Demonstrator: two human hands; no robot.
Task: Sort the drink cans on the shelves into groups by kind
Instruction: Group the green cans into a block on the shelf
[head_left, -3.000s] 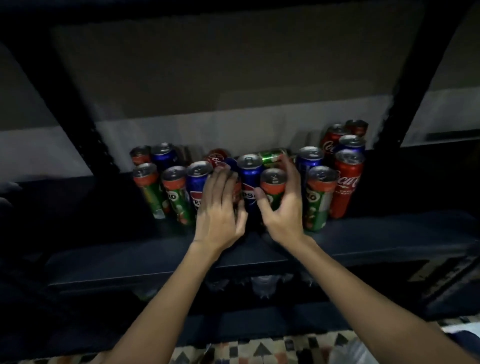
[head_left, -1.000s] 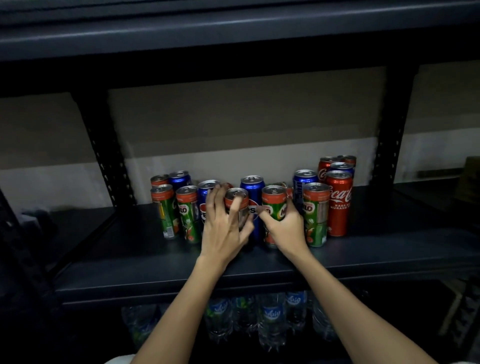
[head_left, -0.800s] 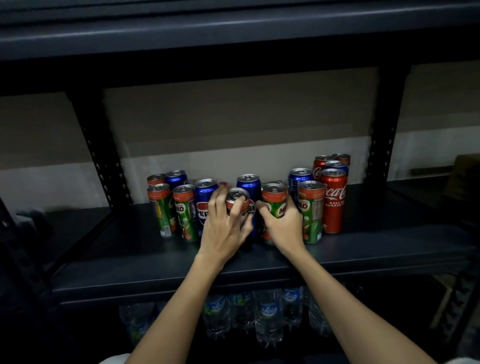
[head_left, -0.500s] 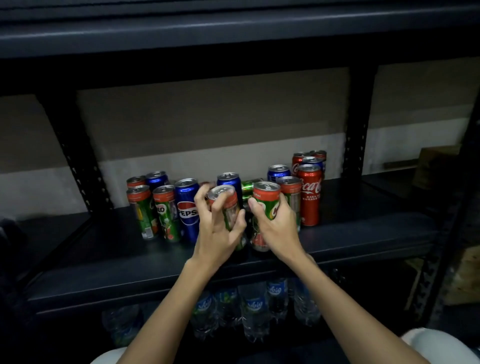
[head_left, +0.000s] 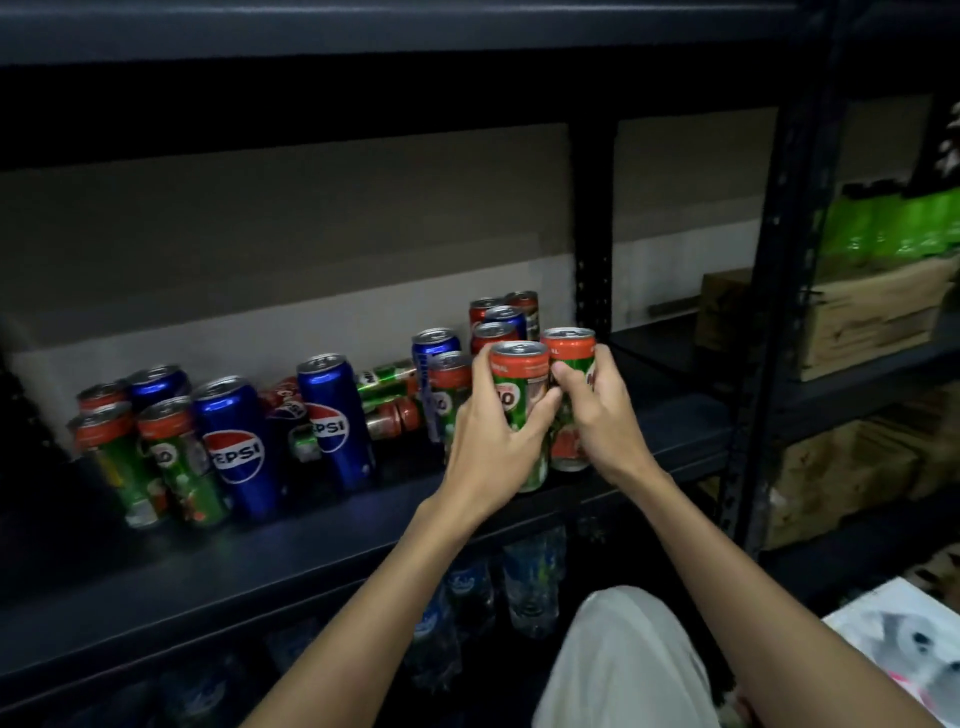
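L hand (head_left: 485, 441) grips a slim green Milo can with an orange-red top band (head_left: 521, 395); R hand (head_left: 597, 415) grips a matching green Milo can (head_left: 569, 364) touching it, both over the dark metal shelf (head_left: 311, 551) at right; blue Pepsi cans (head_left: 236, 447) stand at left

Single head-worn view, aimed forward and slightly down; the shelf (head_left: 363, 540) is seen from close, within arm's reach.

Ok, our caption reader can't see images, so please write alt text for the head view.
Each hand grips a green, orange-topped Milo can: left hand, left can; right hand, right can. On the dark metal shelf stand blue Pepsi cans.
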